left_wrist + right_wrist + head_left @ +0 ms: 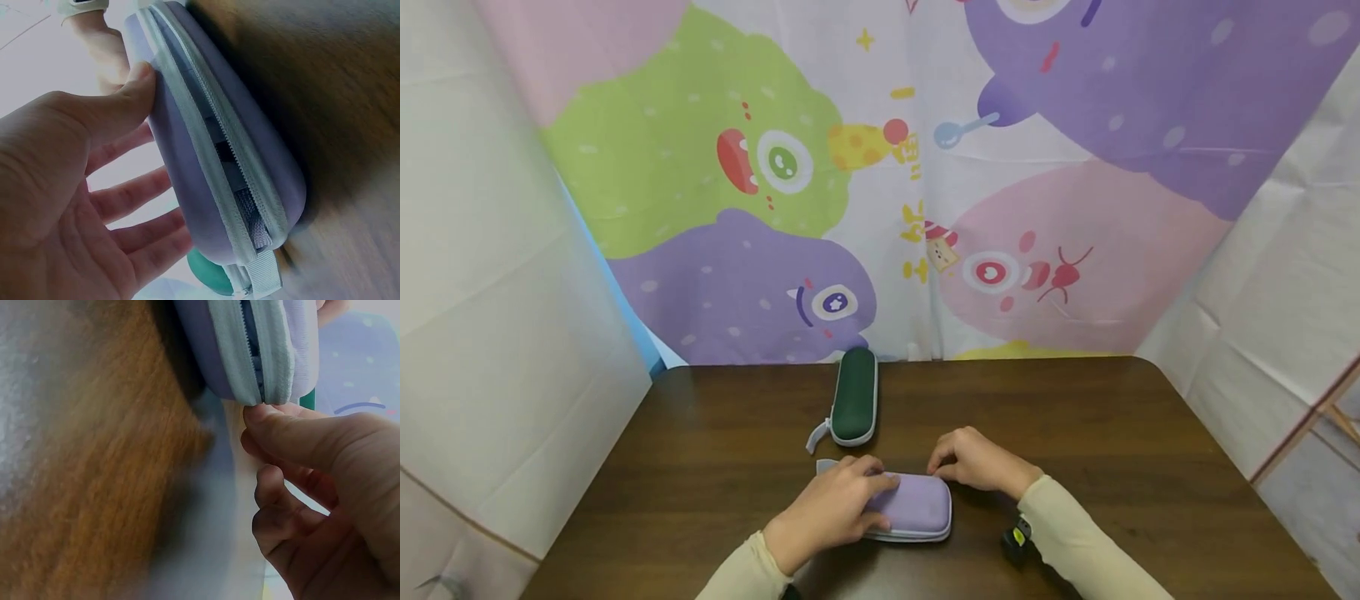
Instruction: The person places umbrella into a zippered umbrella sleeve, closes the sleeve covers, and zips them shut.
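A light purple zip case (917, 504) lies near the middle of the table with its zipped side toward me. My left hand (842, 504) grips its left part, thumb (140, 84) against the upper shell and fingers over the far side. In the left wrist view, the grey zip (215, 144) gapes, showing dark mesh inside. A grey fabric tab (265, 275) sticks out at the left end. At the right end, thumb and forefinger of my right hand (977, 461) pinch the zipper (257, 400) where its gap narrows; the fingertips hide what lies between them.
Behind the purple case, a dark green zip case (855, 396) with a grey pull strap stands near the table's back edge. The brown wooden table (715, 442) meets a cartoon-printed curtain (880, 183) at the back. White cloth (497, 275) hangs at both sides.
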`<state>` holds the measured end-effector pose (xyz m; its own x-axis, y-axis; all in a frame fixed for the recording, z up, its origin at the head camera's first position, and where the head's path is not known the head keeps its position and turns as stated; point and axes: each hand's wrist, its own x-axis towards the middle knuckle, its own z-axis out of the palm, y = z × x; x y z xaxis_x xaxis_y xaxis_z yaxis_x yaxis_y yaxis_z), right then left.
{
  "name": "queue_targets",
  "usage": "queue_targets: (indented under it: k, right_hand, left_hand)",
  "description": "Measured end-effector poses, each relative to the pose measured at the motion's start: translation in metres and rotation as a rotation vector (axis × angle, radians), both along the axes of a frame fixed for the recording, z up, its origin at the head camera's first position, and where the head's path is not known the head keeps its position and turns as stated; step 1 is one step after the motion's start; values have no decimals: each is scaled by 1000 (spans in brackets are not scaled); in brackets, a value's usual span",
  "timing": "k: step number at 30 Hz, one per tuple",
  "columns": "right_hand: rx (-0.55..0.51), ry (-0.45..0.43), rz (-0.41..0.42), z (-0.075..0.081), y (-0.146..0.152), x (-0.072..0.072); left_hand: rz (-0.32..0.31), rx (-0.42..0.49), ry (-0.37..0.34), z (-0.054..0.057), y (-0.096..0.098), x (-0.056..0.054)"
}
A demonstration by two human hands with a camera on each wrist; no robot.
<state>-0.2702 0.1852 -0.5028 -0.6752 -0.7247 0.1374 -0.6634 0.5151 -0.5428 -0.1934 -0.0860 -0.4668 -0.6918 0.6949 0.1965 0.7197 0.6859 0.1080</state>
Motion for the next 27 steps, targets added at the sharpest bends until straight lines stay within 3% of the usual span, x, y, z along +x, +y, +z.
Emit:
queue_targets:
  k: [17, 27]
  right_hand:
    - [-1, 1, -13, 1, 10, 7]
    - [-16, 7, -15, 0, 16, 10]
  left_hand:
    - [23, 24, -51, 0, 1, 0]
    - [12, 4, 16, -2, 0, 0]
